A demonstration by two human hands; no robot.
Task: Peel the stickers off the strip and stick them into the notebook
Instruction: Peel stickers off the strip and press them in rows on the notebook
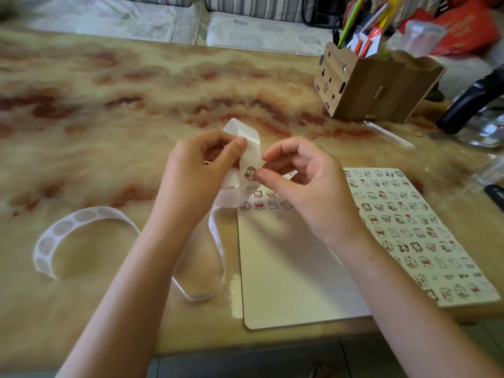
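Observation:
A long white sticker strip (218, 241) curls over the table, its emptied end (62, 227) lying at the left. My left hand (199, 173) grips the strip's upper part above the table. My right hand (302, 181) pinches a small cartoon sticker (250, 173) on the strip with thumb and forefinger. The open notebook (286, 268) lies below my hands. Its left page carries a few stickers near the top; its right page (414, 230) is covered with several rows of them.
A wooden pen holder (373, 85) with pens and scissors stands at the back right. A thin clear stick (390, 133) lies in front of it. A black and metal object (474, 110) sits at the right edge. The table's front edge runs just below the notebook.

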